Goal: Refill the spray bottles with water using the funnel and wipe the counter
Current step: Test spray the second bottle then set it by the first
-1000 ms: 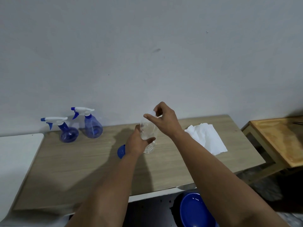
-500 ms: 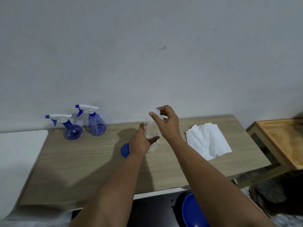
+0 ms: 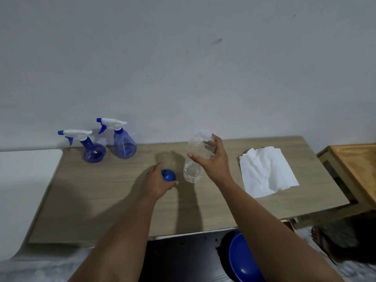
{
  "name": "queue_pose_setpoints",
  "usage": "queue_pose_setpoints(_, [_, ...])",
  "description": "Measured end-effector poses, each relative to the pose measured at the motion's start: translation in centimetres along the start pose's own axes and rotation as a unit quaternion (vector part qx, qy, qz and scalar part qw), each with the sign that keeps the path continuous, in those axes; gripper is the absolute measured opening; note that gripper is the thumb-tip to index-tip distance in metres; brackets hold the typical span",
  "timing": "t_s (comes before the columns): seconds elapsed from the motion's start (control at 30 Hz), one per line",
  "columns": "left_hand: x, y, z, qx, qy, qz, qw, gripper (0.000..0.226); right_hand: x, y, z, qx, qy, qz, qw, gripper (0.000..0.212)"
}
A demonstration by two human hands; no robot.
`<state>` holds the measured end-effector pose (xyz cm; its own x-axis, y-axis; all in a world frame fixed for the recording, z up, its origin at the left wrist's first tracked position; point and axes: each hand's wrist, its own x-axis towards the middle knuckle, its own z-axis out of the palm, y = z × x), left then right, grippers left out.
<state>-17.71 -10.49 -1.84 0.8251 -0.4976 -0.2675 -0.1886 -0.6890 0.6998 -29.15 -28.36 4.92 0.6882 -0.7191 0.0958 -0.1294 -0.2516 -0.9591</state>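
The right hand (image 3: 213, 161) grips the clear bottle (image 3: 196, 159) upright; the left hand (image 3: 157, 184) closes on the funnel (image 3: 168, 175) just beside it. Lift the funnel by its rim, keeping the bottle steady.

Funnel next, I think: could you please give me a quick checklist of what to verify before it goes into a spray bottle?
1. Funnel in reach: ok, the left hand is on it.
2. Clear water bottle steady: ok, upright on the counter, held by the right hand.
3. Water bottle cap off: cannot tell.
4. Spray bottles opened: not ok, both trigger heads are on.
5. Paper towel ready for wiping: ok, lying to the right.
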Motion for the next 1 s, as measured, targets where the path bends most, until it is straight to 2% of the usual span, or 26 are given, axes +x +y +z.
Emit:
queue_pose_setpoints(0.1, [0.5, -1.3, 0.3, 0.028, 0.003, 0.001, 1.000, 0.095, -0.4, 2.3, 0.8, -0.015, -0.016, 0.024, 0.999, 0.093])
queue_pose_setpoints(0.2, [0.5, -2.2, 0.3, 0.088, 0.020, 0.045, 0.995, 0.073, -1.2, 4.5, 1.8, -0.028, -0.022, 0.037, 0.999, 0.081])
queue_pose_setpoints(0.33, [0.6, -2.1, 0.3, 0.121, 0.040, 0.077, 0.989, 0.060, -1.9, 5.9, 2.6, -0.017, -0.008, 0.049, 0.999, 0.082])
queue_pose_setpoints(0.53, [3.8, 0.4, -1.1, 0.136, 0.046, 0.056, 0.988, 0.056, 0.9, 4.7, 3.2, -0.021, 0.005, 0.036, 0.999, 0.077])
queue_pose_setpoints(0.73, [7.9, 3.8, -3.0, 0.150, 0.068, 0.049, 0.985, 0.039, 5.8, 3.4, 4.3, -0.014, -0.002, 0.033, 0.999, 0.074])
queue_pose_setpoints(1.0, [12.1, 4.5, -3.0, 0.179, 0.046, 0.046, 0.982, 0.045, 10.3, 4.4, 6.8, -0.007, -0.016, 0.038, 0.999, 0.076])
